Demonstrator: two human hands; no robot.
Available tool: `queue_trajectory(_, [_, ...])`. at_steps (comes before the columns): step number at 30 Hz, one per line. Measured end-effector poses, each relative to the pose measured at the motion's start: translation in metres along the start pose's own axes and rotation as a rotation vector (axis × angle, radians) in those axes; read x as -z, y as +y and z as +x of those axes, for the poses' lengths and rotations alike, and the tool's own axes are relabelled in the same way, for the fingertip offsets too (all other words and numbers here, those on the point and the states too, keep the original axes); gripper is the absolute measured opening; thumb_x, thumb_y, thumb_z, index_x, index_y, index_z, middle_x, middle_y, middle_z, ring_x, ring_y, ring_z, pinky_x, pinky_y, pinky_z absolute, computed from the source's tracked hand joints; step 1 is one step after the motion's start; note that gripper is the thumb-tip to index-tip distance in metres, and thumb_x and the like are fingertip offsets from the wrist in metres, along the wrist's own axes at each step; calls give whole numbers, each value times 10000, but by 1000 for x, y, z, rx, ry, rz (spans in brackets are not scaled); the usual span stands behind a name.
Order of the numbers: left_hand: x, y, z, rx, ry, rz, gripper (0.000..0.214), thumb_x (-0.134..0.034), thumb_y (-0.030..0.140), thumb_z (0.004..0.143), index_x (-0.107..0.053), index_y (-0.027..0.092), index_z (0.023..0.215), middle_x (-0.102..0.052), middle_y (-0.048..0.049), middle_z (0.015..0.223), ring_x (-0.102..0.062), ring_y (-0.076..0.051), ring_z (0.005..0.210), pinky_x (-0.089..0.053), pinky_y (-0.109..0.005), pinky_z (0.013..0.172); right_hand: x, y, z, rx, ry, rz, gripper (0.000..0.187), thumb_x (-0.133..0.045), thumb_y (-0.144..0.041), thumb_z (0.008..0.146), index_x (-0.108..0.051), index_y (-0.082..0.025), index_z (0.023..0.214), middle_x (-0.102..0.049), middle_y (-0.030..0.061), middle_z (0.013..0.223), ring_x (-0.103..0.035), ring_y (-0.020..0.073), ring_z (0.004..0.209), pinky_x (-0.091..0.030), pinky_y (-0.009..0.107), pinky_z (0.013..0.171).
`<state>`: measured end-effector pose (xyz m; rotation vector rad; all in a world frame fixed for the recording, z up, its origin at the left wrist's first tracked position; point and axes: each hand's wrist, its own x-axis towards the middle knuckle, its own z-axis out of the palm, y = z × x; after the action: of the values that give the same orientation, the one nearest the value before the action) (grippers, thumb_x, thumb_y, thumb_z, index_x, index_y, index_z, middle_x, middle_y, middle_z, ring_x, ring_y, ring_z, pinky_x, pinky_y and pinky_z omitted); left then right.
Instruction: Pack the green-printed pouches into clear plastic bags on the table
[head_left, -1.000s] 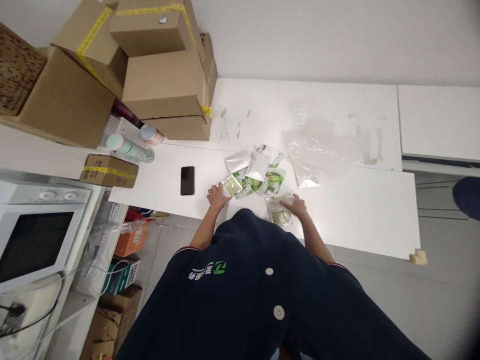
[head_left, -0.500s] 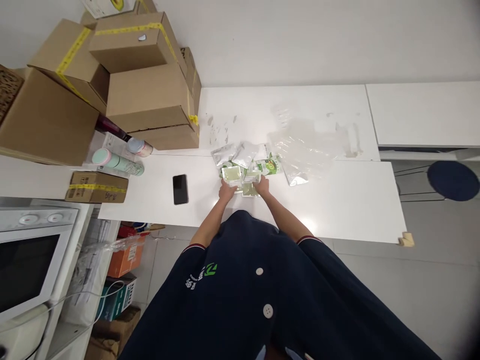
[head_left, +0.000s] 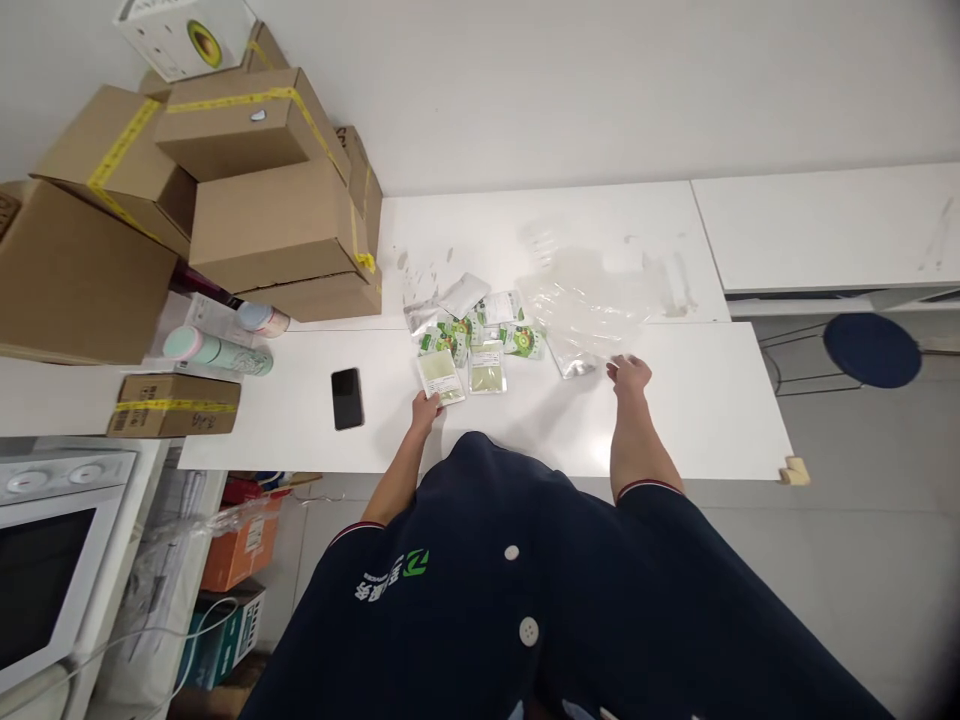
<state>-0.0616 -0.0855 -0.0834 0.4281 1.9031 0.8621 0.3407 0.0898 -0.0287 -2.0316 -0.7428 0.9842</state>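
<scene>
My left hand (head_left: 426,408) pinches the lower edge of a pale green sachet (head_left: 441,372) with a white label, which lies slightly tilted on the table. Beside it lies a second pale green sachet (head_left: 487,368), apart from both hands. Behind them is a loose pile of green-and-white printed pouches (head_left: 523,341) and silver pouches (head_left: 463,295). My right hand (head_left: 631,373) is at the near edge of a clear plastic bag (head_left: 589,305), its fingers loosely bent and apart. Whether the fingertips touch the film is hard to see. A silver packet (head_left: 574,362) sits partly under the bag.
A black phone (head_left: 347,398) lies on the white table (head_left: 390,440) at left. Cardboard boxes (head_left: 277,230) are stacked at the back left, near a green bottle (head_left: 217,352) and a small taped box (head_left: 176,405). A microwave (head_left: 52,550) stands far left, a blue stool (head_left: 871,350) right.
My right hand has let go of the sachet and moved right to the plastic bag. My left hand has drawn its sachet a little left and nearer me. The view has shifted slightly.
</scene>
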Motion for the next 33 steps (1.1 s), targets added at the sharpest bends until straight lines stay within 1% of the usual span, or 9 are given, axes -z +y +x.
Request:
queue_trajectory(3, [0, 0, -1, 24, -11, 62, 433, -583, 306, 842, -515, 122, 1227, -625, -160, 1226, -678, -160, 843, -528, -279, 722, -3, -14, -8, 51, -3, 74, 86, -553, -231, 800, -549, -159, 848, -560, -15, 698, -532, 104, 591, -508, 271, 634])
queue_trajectory(8, [15, 8, -9, -17, 98, 336, 604, -655, 306, 787, -456, 144, 1334, -616, -178, 1225, -619, -271, 1112, -479, -369, 910, 21, -57, -48, 687, 98, -158, 183, -582, -351, 828, -579, -186, 750, -558, 26, 817, -539, 149, 749, -496, 368, 821])
queue_trajectory(12, [12, 39, -29, -221, 160, 387, 428, -601, 327, 831, -568, 179, 1231, -621, -143, 1206, -614, -249, 1101, -468, -369, 951, 49, -101, -88, 917, 128, -175, 240, -573, -407, 865, -539, -211, 732, -535, 64, 924, -536, 205, 914, -457, 424, 894])
queue_trajectory(15, [-2, 82, -61, -302, -104, 53, 365, -619, 429, 833, -637, 200, 1116, -659, -96, 1083, -655, -203, 917, -529, -343, 818, 44, -117, -125, 1057, -24, -170, 281, -586, -414, 868, -497, -225, 679, -548, 75, 957, -528, 230, 971, -458, 427, 877])
queue_trajectory(19, [-24, 134, -103, -230, -754, -337, 623, -670, 586, 775, -531, 292, 1307, -631, -82, 1135, -670, -188, 856, -556, -351, 729, 0, -98, -177, 1291, -440, -347, 284, -584, -401, 881, -537, -233, 657, -595, 71, 918, -534, 226, 890, -460, 390, 787])
queue_trajectory(21, [-36, 144, -110, -116, -807, -385, 632, -657, 631, 765, -541, 288, 1282, -638, -53, 983, -656, -154, 713, -544, -307, 627, -26, -75, -198, 1391, -665, -482, 267, -547, -381, 912, -590, -244, 688, -606, 59, 840, -530, 220, 829, -442, 380, 765])
queue_trajectory(23, [-46, 140, -108, 5, -698, -346, 561, -670, 612, 766, -602, 224, 1165, -597, -19, 796, -586, -110, 551, -479, -245, 505, -44, -51, -212, 1428, -825, -583, 268, -517, -384, 931, -622, -251, 724, -611, 50, 804, -534, 221, 810, -431, 370, 749])
queue_trajectory(26, [-55, 120, -100, 110, -558, -250, 437, -712, 519, 767, -641, 142, 977, -553, -9, 703, -535, -90, 489, -414, -215, 447, -53, -19, -221, 1319, -933, -594, 287, -530, -447, 911, -630, -250, 728, -613, 38, 779, -558, 211, 761, -433, 343, 709])
queue_trajectory(33, [-55, 92, -106, 58, -766, -102, 549, -772, 510, 696, -652, 229, 1152, -573, 21, 701, -520, -87, 551, -425, -216, 525, -40, 9, -219, 1081, -955, -465, 415, -536, -639, 821, -573, -259, 658, -589, 5, 659, -518, 164, 568, -356, 280, 551])
